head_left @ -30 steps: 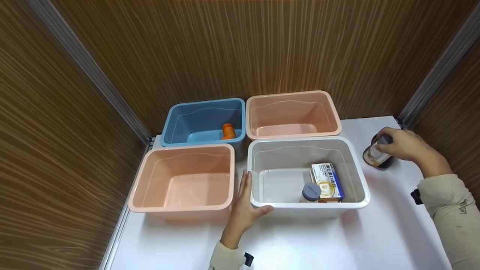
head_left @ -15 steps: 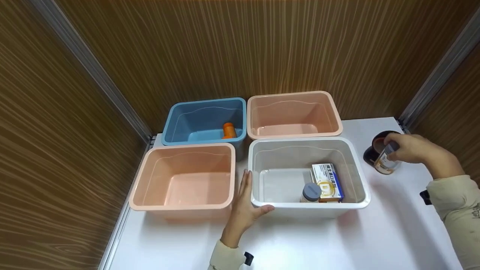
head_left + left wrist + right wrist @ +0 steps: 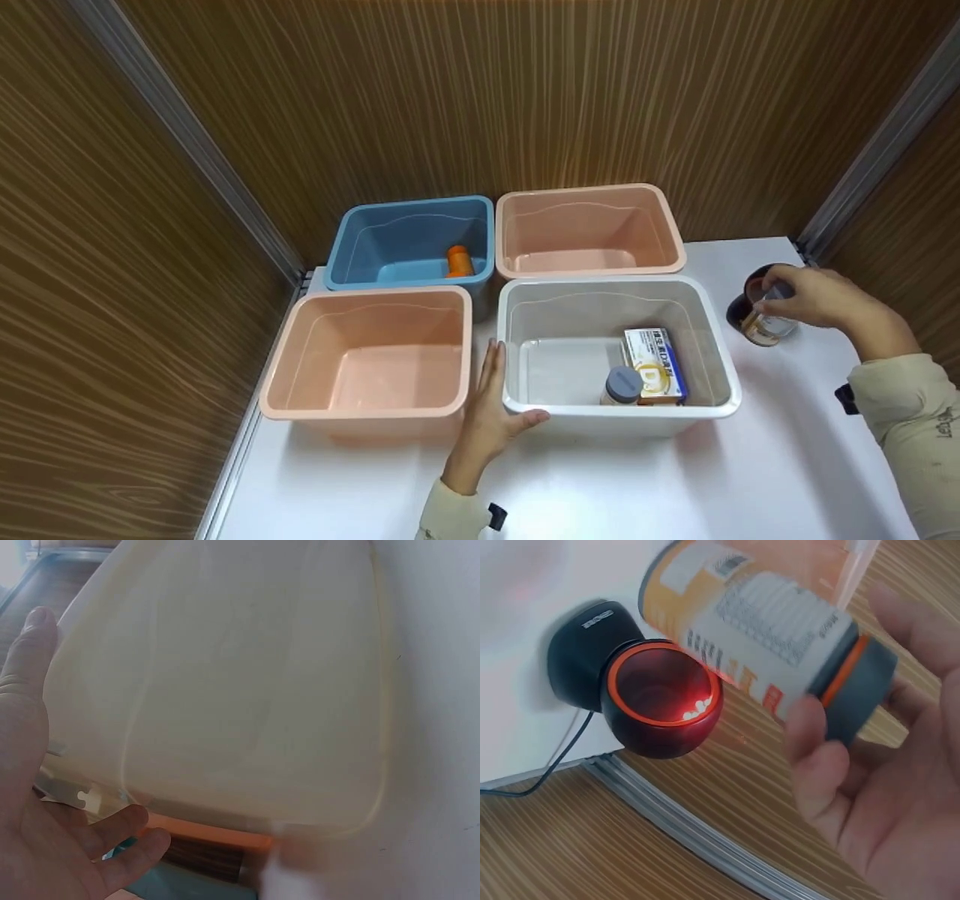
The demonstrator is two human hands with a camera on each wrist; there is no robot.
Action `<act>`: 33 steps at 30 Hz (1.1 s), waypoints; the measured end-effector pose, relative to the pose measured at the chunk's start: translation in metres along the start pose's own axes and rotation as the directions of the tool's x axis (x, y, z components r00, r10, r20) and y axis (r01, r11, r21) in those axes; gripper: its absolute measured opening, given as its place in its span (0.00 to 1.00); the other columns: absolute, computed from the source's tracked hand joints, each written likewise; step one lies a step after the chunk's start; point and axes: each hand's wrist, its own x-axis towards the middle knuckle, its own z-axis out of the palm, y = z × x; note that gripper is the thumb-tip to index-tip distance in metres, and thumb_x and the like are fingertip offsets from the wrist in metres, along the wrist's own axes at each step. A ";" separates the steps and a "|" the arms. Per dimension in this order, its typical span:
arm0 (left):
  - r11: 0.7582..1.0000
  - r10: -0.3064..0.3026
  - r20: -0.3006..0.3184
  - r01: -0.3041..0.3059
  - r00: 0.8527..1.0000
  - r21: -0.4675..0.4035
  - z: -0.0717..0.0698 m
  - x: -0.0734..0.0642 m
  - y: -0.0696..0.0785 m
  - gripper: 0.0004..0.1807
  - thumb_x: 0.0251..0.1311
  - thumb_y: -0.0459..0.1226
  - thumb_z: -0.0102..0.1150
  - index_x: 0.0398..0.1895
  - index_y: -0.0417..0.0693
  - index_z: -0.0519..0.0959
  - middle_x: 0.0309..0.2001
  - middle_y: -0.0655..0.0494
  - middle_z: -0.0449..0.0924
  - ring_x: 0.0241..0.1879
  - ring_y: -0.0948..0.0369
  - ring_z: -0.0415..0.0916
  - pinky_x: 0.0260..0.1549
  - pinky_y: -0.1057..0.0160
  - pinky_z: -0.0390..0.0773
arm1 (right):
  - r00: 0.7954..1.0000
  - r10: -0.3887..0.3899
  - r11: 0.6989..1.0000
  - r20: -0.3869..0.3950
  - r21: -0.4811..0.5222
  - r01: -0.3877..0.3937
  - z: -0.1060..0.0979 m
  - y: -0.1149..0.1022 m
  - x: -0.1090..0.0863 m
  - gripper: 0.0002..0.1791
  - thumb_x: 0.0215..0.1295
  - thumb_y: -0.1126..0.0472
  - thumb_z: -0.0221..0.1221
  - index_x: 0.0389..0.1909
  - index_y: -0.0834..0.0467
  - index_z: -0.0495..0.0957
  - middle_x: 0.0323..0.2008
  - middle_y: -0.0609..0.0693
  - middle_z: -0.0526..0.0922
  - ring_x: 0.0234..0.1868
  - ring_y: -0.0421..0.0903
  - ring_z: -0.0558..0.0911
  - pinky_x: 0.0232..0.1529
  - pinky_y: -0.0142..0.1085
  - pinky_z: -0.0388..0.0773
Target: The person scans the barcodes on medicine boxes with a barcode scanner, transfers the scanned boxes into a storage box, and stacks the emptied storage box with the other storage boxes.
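Observation:
At the right of the head view, my right hand (image 3: 821,304) holds a pill bottle (image 3: 754,622) by its grey cap (image 3: 862,690). The bottle has a white and orange label with a barcode and hangs tilted. In the right wrist view it overlaps the edge of a black barcode scanner (image 3: 577,656), whose round window glows red with several bright lights. My left hand (image 3: 486,424) rests against the near left corner of the white bin (image 3: 622,411). Its fingers lie along the side wall and its thumb along the front rim.
A grey-capped bottle (image 3: 622,384) and a white and blue box (image 3: 651,360) are in the white bin. A pink bin (image 3: 364,415) stands left; a blue bin (image 3: 405,286) with an orange bottle (image 3: 459,261) and another pink bin (image 3: 589,271) stand behind. Wood-grain walls (image 3: 450,97) enclose the table.
The bottle in my right hand has shifted right and toward me from in front of the scanner, then slightly back left, changing its tilt. My left hand stays at the white bin.

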 end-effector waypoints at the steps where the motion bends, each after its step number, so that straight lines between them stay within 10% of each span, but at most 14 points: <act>1: 1.000 -0.003 0.001 0.003 1.000 0.000 0.000 0.000 0.000 0.70 0.42 0.63 0.76 0.83 0.52 0.44 0.82 0.57 0.36 0.77 0.43 0.44 0.66 0.39 0.61 | 1.000 0.010 1.000 -0.002 -0.007 -0.010 0.000 0.000 0.000 0.24 0.67 0.51 0.64 0.51 0.67 0.74 0.45 0.72 0.78 0.46 0.70 0.76 0.41 0.63 0.75; 22: 1.000 0.014 0.000 -0.014 1.000 -0.021 0.000 0.000 -0.001 0.71 0.41 0.72 0.68 0.83 0.50 0.45 0.82 0.56 0.37 0.76 0.42 0.46 0.65 0.41 0.64 | 0.997 0.027 0.997 0.069 0.068 -0.032 0.009 0.002 -0.004 0.22 0.60 0.67 0.65 0.54 0.70 0.73 0.47 0.79 0.74 0.42 0.72 0.78 0.34 0.58 0.81; 33: 1.000 0.007 -0.005 -0.007 1.000 -0.023 -0.002 0.000 0.000 0.70 0.41 0.63 0.77 0.83 0.51 0.46 0.82 0.56 0.37 0.76 0.43 0.44 0.66 0.41 0.62 | 0.998 0.026 1.000 0.049 0.009 -0.026 0.011 0.002 0.000 0.16 0.68 0.58 0.61 0.47 0.66 0.75 0.42 0.71 0.78 0.41 0.66 0.79 0.35 0.56 0.79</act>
